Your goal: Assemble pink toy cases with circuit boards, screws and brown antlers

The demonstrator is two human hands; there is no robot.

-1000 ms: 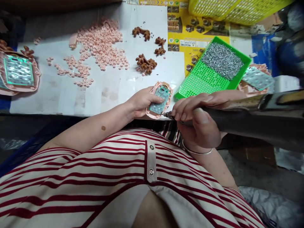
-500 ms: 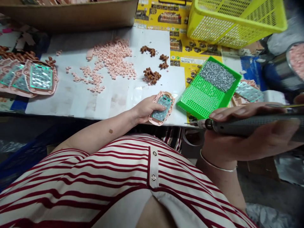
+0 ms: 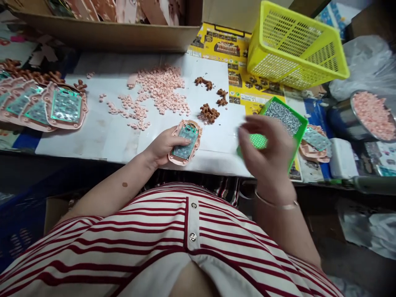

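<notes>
My left hand (image 3: 163,146) grips a pink toy shell with a green circuit board (image 3: 185,142) at the near edge of the white sheet (image 3: 108,128). My right hand (image 3: 267,152) hovers in front of the green tray (image 3: 297,123), fingers curled and apart, blurred by motion, with nothing seen in it. The tray holds a heap of small silver screws (image 3: 283,115). The electric screwdriver (image 3: 368,183) hangs free at the right, below the table edge.
A pile of small pink rings (image 3: 161,88) and brown antler pieces (image 3: 210,111) lie on the sheet. Finished pink shells (image 3: 64,107) are stacked at the left. A yellow basket (image 3: 293,45), a metal bowl of pink parts (image 3: 368,113) and a cardboard box (image 3: 102,29) stand behind.
My right hand drew the screwdriver away from the shell, let go of it, and moved up in front of the green tray. My left hand kept hold of the shell.
</notes>
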